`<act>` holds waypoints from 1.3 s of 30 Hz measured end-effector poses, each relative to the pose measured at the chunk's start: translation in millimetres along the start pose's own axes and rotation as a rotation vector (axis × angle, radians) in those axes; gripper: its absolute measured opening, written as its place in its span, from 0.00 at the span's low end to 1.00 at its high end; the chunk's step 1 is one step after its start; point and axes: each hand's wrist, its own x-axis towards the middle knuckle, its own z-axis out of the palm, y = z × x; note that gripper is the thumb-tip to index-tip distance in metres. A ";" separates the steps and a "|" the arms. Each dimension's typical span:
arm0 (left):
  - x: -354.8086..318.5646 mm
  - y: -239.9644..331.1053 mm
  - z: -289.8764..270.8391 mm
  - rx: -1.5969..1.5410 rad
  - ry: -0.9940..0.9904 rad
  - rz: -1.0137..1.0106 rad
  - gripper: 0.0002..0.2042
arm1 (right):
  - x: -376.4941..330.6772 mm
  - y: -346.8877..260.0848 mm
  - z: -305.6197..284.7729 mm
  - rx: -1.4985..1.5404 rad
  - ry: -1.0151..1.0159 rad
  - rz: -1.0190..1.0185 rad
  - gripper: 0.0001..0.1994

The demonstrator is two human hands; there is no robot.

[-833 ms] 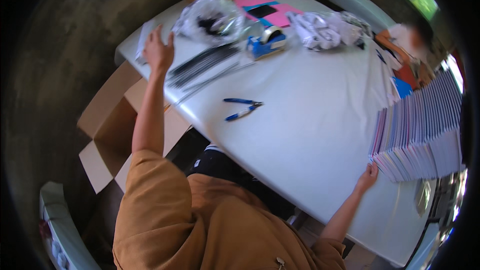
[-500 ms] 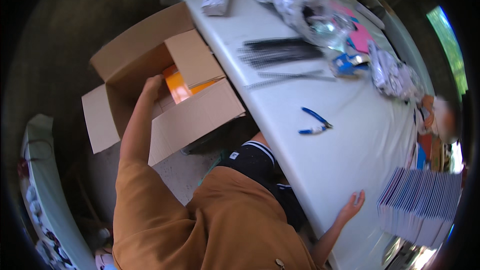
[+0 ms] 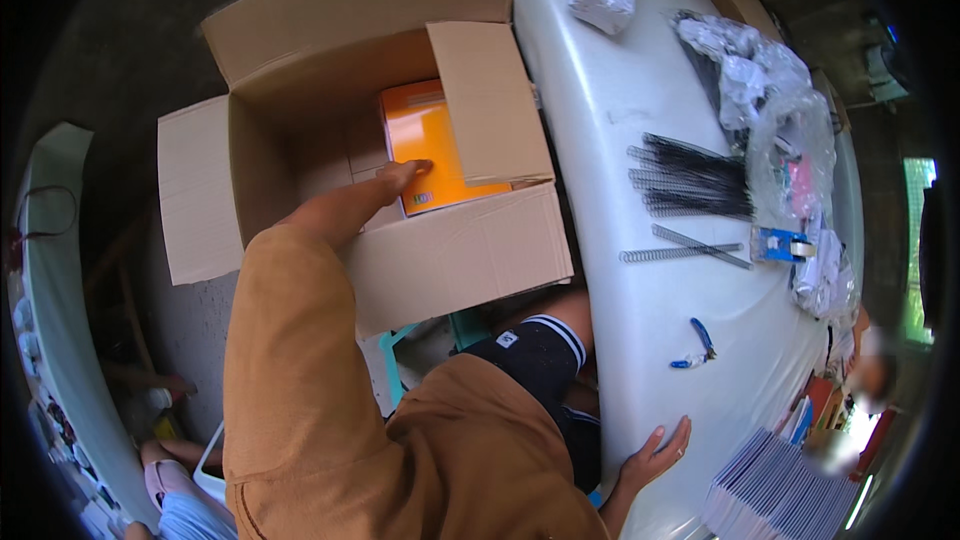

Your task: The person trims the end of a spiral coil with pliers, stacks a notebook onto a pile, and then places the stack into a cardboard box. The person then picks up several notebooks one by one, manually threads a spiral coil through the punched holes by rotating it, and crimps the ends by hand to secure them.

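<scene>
The head-worn fisheye looks down over carton [image 3: 455, 255] and table [image 3: 640, 305].

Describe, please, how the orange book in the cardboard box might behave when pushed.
The orange book may feel slippery, since it shines with glossy glare. Lying flat inside the cardboard box, it seems unlikely to roll or tip.

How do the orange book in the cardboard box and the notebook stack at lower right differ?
The orange book shows one broad, glossy cover; the notebook stack shows many thin edges. The book lies inside the cardboard box; the stack is outside it. The left hand is at the book; the right hand is apart from the stack.
</scene>
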 end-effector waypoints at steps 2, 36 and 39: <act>5.7 0.3 8.4 -0.030 0.038 -0.027 0.38 | -0.1 0.1 0.5 -0.053 0.023 -0.016 0.22; -68.9 69.2 43.3 -0.314 0.377 -0.212 0.43 | 16.8 -13.1 11.9 -0.042 0.032 -0.026 0.20; -61.9 67.6 44.1 -0.436 0.382 -0.220 0.44 | 16.5 -8.9 11.9 -0.035 0.027 -0.032 0.20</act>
